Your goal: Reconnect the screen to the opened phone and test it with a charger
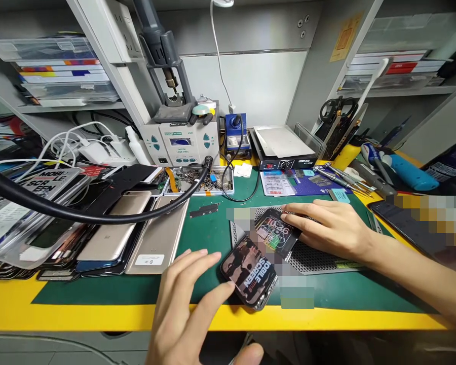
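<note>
A phone (pixel 251 271) lies open at the middle of the green mat, its dark inside reflecting the words "MOBILE SCREEN". Up and to the right of it, a lit phone screen (pixel 275 230) showing "10:26" rests over a perforated metal plate (pixel 327 258). My right hand (pixel 327 228) has its fingertips on the upper right edge of the lit screen. At the left, my left hand (pixel 193 299) is spread, with a fingertip at the left edge of the open phone and nothing held. Blurred squares cover part of the area between the two phone parts.
Stacked phones (pixel 110 233) fill the left side. A black hose (pixel 137 219) arcs over them from the rework station (pixel 182 144). Behind the plate are a heating unit (pixel 285 162) and tweezers (pixel 342 177). A dark phone (pixel 403 223) lies at right.
</note>
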Demonstrator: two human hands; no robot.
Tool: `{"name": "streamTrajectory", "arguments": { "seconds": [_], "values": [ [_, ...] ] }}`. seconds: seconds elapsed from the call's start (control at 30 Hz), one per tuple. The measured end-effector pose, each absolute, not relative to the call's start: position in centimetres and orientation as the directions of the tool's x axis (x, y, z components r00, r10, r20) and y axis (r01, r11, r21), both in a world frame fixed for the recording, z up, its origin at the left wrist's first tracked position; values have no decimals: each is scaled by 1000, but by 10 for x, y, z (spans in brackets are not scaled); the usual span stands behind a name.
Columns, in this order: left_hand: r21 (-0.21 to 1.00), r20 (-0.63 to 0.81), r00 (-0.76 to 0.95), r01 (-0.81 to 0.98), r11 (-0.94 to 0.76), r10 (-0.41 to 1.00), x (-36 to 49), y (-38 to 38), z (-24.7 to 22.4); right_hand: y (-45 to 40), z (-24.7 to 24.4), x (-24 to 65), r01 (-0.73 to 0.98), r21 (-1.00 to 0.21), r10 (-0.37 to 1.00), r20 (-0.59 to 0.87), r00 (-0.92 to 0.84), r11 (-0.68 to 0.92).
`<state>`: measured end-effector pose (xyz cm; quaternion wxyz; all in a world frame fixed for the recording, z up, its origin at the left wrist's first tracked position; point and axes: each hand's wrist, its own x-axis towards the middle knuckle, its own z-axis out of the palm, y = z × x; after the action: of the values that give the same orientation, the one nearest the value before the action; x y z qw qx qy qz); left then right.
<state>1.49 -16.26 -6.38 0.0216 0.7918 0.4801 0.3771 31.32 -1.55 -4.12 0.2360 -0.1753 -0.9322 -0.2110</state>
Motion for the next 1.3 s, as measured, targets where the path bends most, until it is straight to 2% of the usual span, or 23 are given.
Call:
{"name": "streamTrajectory", "arguments": {
  "seconds": [0.13,0.33,0.53,0.77,1.03,1.3],
  "values": [
    [349,555,302,761,-546,775,17,-163,-65,-16,-41,314,427,305,230,515,-826,851],
    [281,425,324,841,-463,846,34,-150,-51,-15,-43,314,433,308,233,517,-823,847],
    [336,452,258,838,-431,854,21,-157,-55,-16,-45,313,441,313,237,520,-821,841],
    [378,526,253,786,-490,812,8,-171,-66,-15,-45,315,431,319,231,509,-829,844],
    [252,603,335,782,-571,724,6,-167,-71,-15,-47,315,418,330,202,527,-826,846],
    [278,504,334,810,-516,796,26,-155,-55,-15,-48,315,424,331,204,533,-821,843]
  ]
}}
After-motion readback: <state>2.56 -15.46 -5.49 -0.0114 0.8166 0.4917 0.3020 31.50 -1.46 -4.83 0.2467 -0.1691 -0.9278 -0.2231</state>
